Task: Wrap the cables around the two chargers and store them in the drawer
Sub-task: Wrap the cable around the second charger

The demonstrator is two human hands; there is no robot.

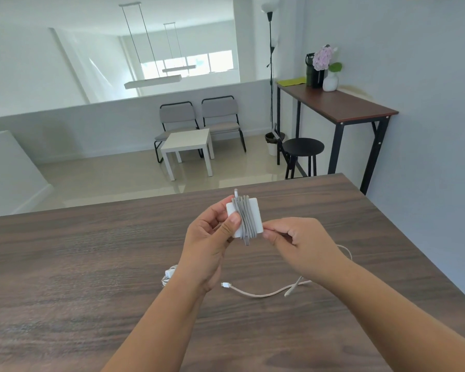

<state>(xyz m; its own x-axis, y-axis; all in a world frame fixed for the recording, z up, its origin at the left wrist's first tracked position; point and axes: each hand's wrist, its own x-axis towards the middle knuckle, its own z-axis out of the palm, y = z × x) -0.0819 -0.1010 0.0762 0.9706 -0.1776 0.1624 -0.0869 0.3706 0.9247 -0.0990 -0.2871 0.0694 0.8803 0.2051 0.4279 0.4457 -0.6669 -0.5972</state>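
Note:
A white square charger (253, 208) is held above the brown table (91, 264), with a grey cable (243, 218) wound round its middle in several turns. My left hand (210, 237) grips the charger's left side, thumb pressed on its face. My right hand (295, 237) has curled fingers at the charger's lower right edge, fingertips touching it. One plug end sticks up at the top and another hangs below the charger. A second white charger (169, 272) lies on the table, partly hidden by my left wrist. Its loose white cable (258, 292) trails rightwards under my right forearm. No drawer is in view.
The table's far edge runs just beyond the hands and its right edge lies near the wall. Beyond are a small white table (188, 140), two grey chairs, a black stool (302, 146), a floor lamp and a tall side table (341, 103) with a flower vase.

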